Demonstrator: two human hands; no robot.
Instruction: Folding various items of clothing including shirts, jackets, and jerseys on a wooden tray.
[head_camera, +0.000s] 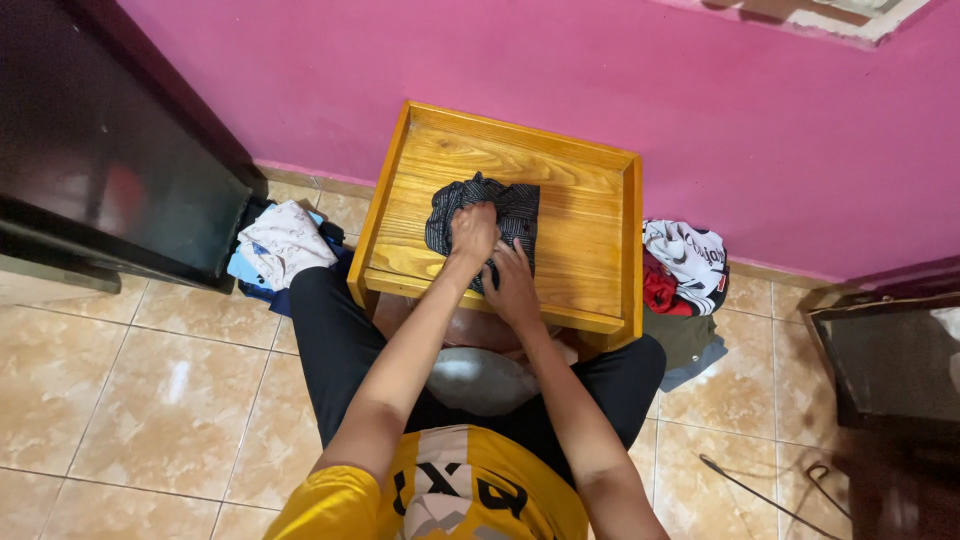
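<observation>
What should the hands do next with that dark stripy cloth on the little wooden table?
Probably smooth it flat. Both the left hand and the right hand press on the dark striped cloth, which lies bunched and crumpled on the wooden table.

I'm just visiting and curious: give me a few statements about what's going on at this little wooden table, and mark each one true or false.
1. Both hands rest on the dark cloth. True: left hand and right hand press on it.
2. The cloth lies on the floor. False: it lies on the wooden table.
3. The wall is pink. True.
4. A pile of clothes lies left of the table. True.
5. The floor right of the table is bare. False: more clothes lie there.
</observation>
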